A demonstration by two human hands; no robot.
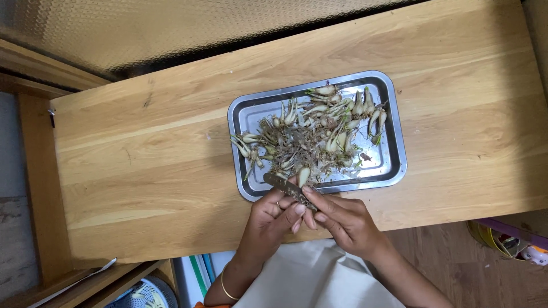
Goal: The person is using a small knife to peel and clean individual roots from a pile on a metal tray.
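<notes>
A steel tray (394,122) lies on a wooden table (142,165), holding several small pale bulbs with roots (319,131) and loose root trimmings. My two hands meet at the tray's near rim. My right hand (342,219) grips a small knife (281,182) whose blade points left over the tray's edge. My left hand (273,219) pinches one small bulb (303,175) against the blade. A thin gold bangle (226,288) circles my left wrist.
The table's near edge runs just under my hands, with a white cloth (311,279) on my lap below it. A patterned panel (142,28) lies beyond the far edge. Coloured objects (508,242) sit on the floor at right.
</notes>
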